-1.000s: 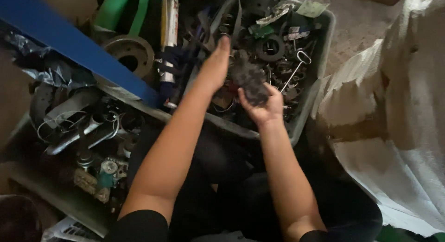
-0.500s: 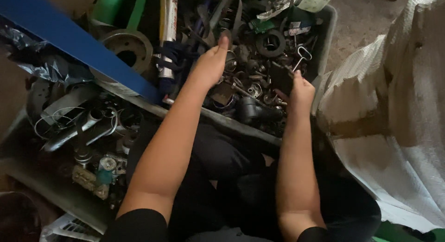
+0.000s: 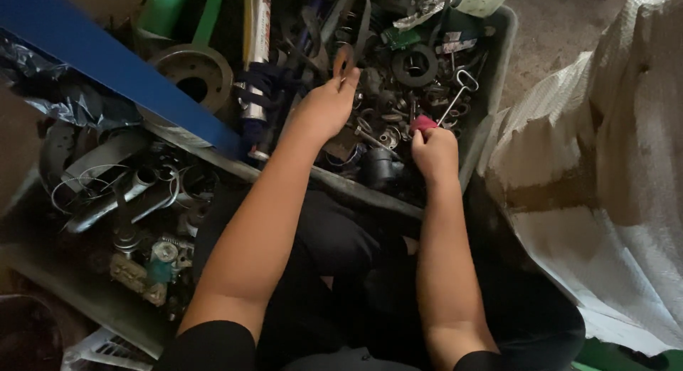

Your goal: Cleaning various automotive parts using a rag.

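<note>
We see the left hand (image 3: pixel 329 104) pinching a flat metal washer (image 3: pixel 345 60) above the scrap in the grey bin (image 3: pixel 491 93). Right hand (image 3: pixel 434 152) is clenched on a small red piece (image 3: pixel 425 122) at the bin's near edge, beside a wire hook (image 3: pixel 459 92). Blue bar (image 3: pixel 107 61) lies left of the bin.

A blue beam (image 3: pixel 107 65) crosses the upper left, a round metal flange (image 3: pixel 191 71) beside it; white sacking (image 3: pixel 612 200) fills the right.
</note>
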